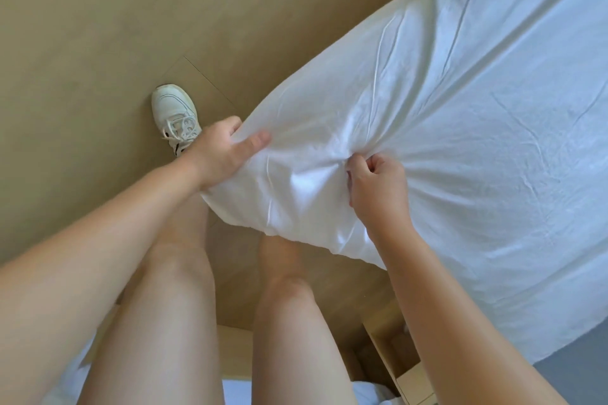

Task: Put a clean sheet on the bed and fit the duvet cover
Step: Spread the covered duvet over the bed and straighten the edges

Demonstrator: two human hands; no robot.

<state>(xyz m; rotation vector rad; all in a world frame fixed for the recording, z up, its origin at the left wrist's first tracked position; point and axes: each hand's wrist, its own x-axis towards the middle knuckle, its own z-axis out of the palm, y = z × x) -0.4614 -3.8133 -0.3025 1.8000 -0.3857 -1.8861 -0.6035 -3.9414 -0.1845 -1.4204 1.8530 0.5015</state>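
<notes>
A white duvet in its cover [444, 128] spreads over the right of the view, one corner pulled toward me above my legs. My left hand [223, 154] grips that corner's left edge, thumb on top and fingers underneath. A little to the right, my right hand [375, 187] pinches a bunch of the white fabric, and creases radiate from the pinch. The corner hangs in the air over the floor. The bed below the duvet is hidden.
Tan wooden floor [115, 43] fills the left and top. My white sneaker [176, 115] stands on it just beyond my left hand. A wooden shelf or box [394, 362] sits at the bottom right, beside a grey surface [579, 371].
</notes>
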